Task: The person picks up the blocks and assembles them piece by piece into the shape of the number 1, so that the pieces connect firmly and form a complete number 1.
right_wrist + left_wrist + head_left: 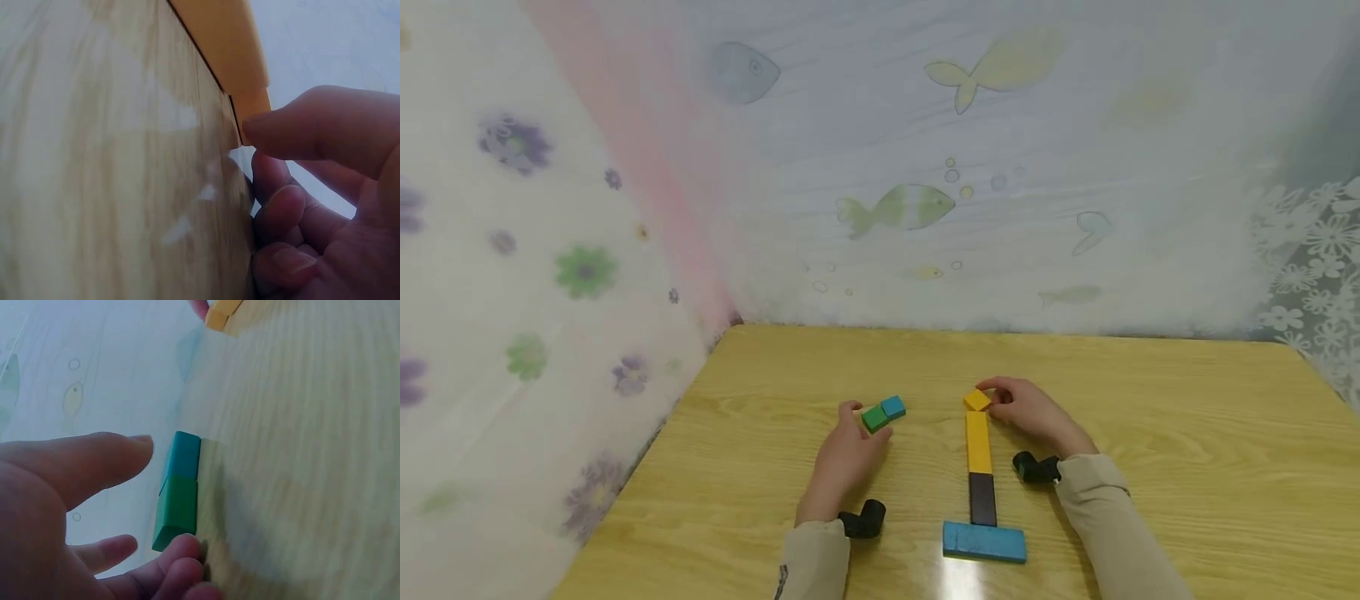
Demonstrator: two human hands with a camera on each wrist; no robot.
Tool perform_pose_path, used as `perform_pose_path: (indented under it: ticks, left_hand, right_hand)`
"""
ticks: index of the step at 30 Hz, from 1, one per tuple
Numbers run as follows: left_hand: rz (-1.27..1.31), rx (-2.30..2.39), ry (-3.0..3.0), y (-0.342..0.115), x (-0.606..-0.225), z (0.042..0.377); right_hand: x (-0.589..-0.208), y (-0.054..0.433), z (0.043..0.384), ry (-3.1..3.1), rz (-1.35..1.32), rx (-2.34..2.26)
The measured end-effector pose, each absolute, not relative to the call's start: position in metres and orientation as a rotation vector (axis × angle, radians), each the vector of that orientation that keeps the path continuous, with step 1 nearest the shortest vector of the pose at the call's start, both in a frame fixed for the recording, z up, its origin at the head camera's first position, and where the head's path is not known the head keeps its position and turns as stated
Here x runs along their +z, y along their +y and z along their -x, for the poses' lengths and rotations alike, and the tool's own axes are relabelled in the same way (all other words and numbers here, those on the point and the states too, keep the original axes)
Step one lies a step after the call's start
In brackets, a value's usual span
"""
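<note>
In the head view my right hand pinches a small yellow cube, turned cornerwise at the far end of a longer yellow block. The right wrist view has the thumb against the end of the yellow cube. My left hand lies around a green block that adjoins a blue block. In the left wrist view its thumb stands apart from the green block, while a fingertip is at that block's near end. The thumb's far side is hidden.
Below the yellow block, a dark block and a crosswise blue block continue the line on the wooden table. Patterned sheets hang behind and at the left. Black wrist cameras sit by both sleeves.
</note>
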State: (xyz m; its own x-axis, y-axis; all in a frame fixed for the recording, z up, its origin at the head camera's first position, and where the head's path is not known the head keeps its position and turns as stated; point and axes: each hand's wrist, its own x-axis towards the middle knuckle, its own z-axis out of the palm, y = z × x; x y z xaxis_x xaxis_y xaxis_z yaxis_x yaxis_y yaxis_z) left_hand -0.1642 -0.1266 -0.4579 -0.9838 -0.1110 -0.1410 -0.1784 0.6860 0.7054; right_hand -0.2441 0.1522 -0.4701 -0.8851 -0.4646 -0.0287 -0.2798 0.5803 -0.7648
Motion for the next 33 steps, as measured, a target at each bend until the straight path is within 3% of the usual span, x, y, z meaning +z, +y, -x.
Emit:
perform_pose_path:
  ticks: [33]
  left_hand:
    - [0.188,0.886,2.870,-0.129,-0.452,0.186]
  right_hand:
    - [-0.472,0.152,0.244,2.577,0.600,-1.207]
